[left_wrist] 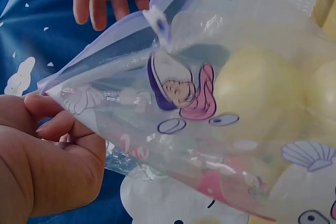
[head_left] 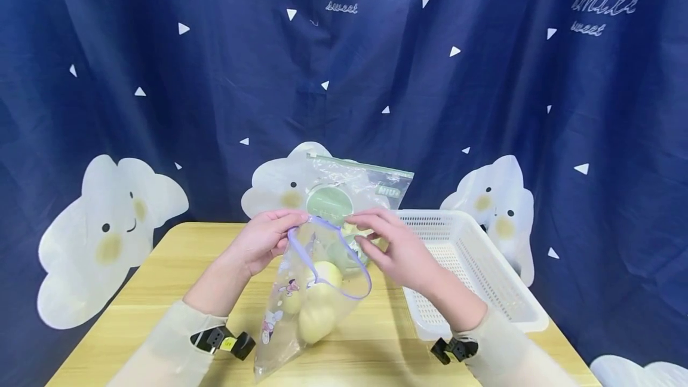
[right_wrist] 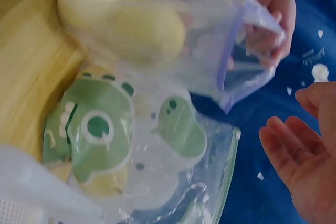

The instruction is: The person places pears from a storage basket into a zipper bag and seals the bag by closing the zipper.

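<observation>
A clear zip bag (head_left: 280, 330) with a purple rim and cartoon prints stands at the middle of the table, its mouth spread apart. Inside it are several pale yellow, rounded things (head_left: 318, 310), whose kind I cannot tell. My left hand (head_left: 263, 239) pinches a corner of the rim between thumb and fingers. Just right of the mouth is my right hand (head_left: 395, 249), its fingers loosely bent. In the right wrist view this right hand (right_wrist: 307, 156) holds nothing and is apart from the bag. Behind stands another clear bag (head_left: 371, 190), with a green zip and green cartoon prints.
A white perforated plastic basket (head_left: 505, 282) sits at the right of the wooden table (head_left: 209, 255). The green-zip bag is close behind the purple-rimmed one, left of the basket. A dark blue curtain (head_left: 215, 106) hangs behind the table.
</observation>
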A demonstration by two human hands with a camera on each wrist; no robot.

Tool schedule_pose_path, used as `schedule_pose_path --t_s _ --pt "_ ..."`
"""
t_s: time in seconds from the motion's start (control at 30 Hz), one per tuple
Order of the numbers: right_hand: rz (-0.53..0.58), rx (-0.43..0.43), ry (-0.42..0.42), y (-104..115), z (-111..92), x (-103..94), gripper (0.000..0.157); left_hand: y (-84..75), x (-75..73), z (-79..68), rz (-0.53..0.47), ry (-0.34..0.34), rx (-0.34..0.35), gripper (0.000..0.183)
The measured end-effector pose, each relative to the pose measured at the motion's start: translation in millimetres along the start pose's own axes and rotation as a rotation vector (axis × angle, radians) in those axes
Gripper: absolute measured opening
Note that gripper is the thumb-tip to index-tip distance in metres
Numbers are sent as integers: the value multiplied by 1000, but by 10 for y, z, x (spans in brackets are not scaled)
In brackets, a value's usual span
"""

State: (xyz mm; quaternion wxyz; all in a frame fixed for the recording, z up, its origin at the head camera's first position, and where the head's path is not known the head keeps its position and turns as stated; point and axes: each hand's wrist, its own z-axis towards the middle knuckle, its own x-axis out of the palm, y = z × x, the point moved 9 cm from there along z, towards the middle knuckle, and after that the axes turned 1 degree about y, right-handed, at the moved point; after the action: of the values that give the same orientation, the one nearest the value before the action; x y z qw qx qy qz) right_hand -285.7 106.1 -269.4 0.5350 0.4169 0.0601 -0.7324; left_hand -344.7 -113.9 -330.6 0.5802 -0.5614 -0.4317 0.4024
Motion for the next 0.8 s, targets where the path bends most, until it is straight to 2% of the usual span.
schedule_pose_path --t_s 0.2,0.3,0.37,0.47,0.57,0.7,0.8 --pt "-61 145 30 -266 22 -26 30 28 4 -2 -2 6 -9 18" --pt "-84 180 37 -281 1 0 25 32 12 -7 -3 13 -13 20" --pt "-92 171 34 -200 -14 30 19 24 12 -8 -6 12 -11 20" --pt "-79 156 55 33 -43 135 7 5 15 -4 -11 17 -5 19" --pt "-48 153 109 290 -99 324 14 -10 21 2 -19 24 0 18" --pt "58 306 237 421 -240 670 25 -9 32 4 -24 32 5 20" --pt "96 446 275 388 -332 847 25 1 41 -1 -21 36 5 21"
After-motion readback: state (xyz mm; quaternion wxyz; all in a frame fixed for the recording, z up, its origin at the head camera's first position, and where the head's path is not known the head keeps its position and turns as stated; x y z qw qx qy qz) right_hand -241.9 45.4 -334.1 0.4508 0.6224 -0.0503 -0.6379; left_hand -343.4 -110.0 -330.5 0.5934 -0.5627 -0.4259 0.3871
